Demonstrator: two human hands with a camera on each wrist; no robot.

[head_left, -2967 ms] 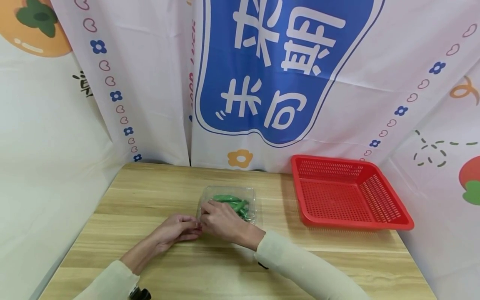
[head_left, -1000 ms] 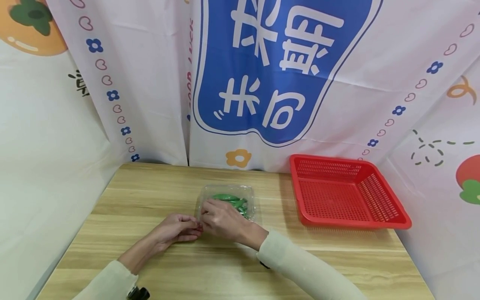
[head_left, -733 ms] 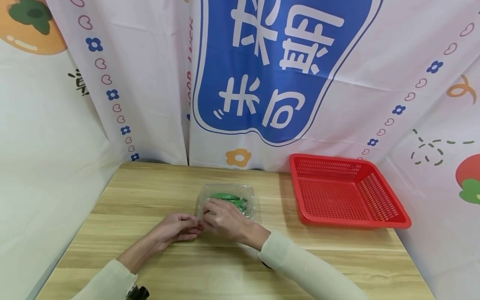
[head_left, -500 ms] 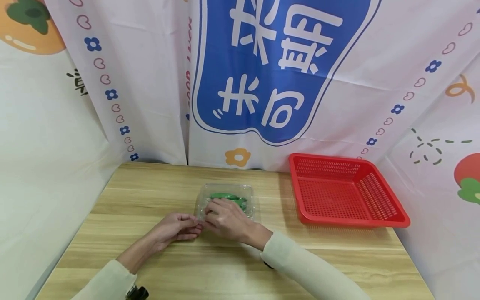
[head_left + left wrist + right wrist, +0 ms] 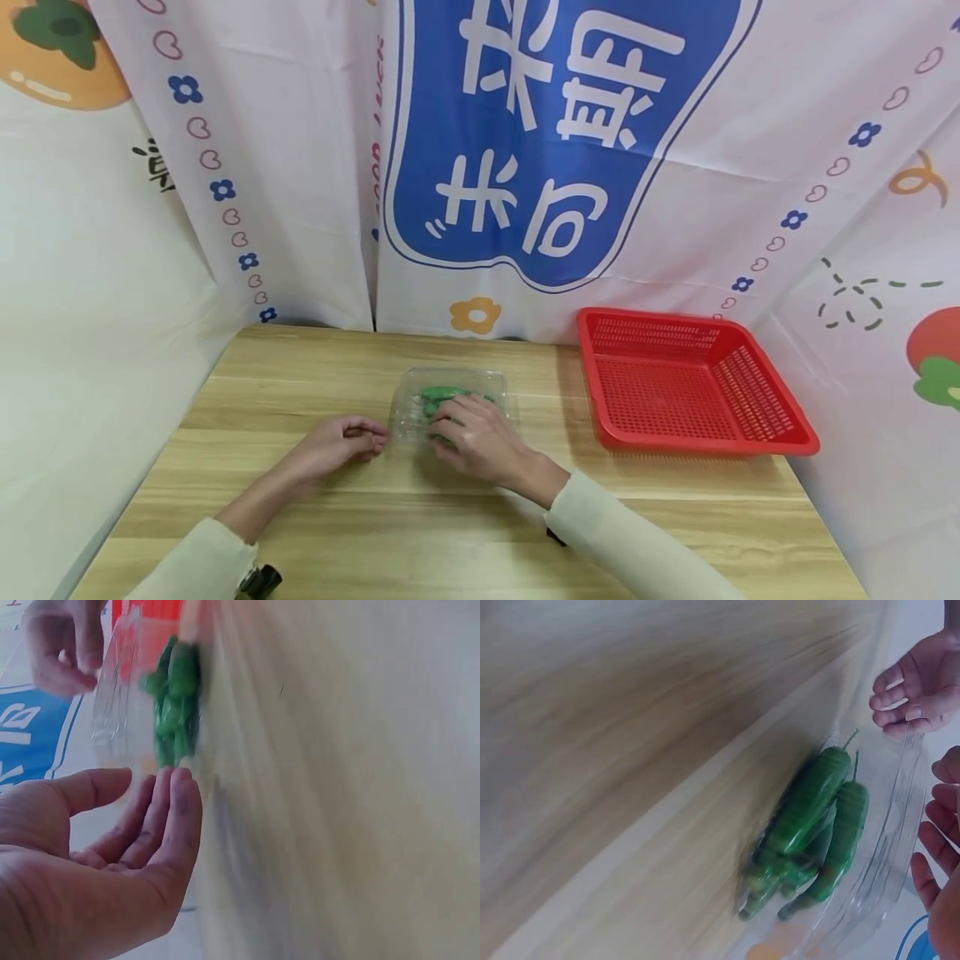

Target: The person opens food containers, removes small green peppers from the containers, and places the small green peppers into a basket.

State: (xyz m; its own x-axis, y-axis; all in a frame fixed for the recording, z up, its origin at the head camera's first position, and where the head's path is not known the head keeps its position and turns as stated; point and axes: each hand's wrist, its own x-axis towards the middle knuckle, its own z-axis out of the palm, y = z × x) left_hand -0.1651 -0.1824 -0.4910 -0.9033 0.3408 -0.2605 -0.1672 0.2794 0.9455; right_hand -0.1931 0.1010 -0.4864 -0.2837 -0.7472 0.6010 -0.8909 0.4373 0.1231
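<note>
A clear plastic box [image 5: 407, 396] stands on the wooden table with several green peppers [image 5: 441, 392] inside. In the right wrist view the peppers [image 5: 806, 810] show through its wall, long and glossy with thin stems. My left hand [image 5: 335, 448] is just left of the box, fingers loosely bent and holding nothing; the left wrist view has this hand's fingertips [image 5: 180, 784] close to the box's end. My right hand [image 5: 480, 442] is over the near side of the box, its fingers [image 5: 937, 825] loosely curled with nothing between them, and it hides part of the peppers.
A red plastic basket [image 5: 690, 446] with perforated walls sits at the back right of the table [image 5: 420, 533]. Behind the table hangs a white printed cloth [image 5: 315, 208] with a blue panel. Similar sheets stand at both sides.
Both hands were together at the box's near left corner. The left hand has drawn back to the left, and the right hand has moved right across the box. The box has stayed about where it was.
</note>
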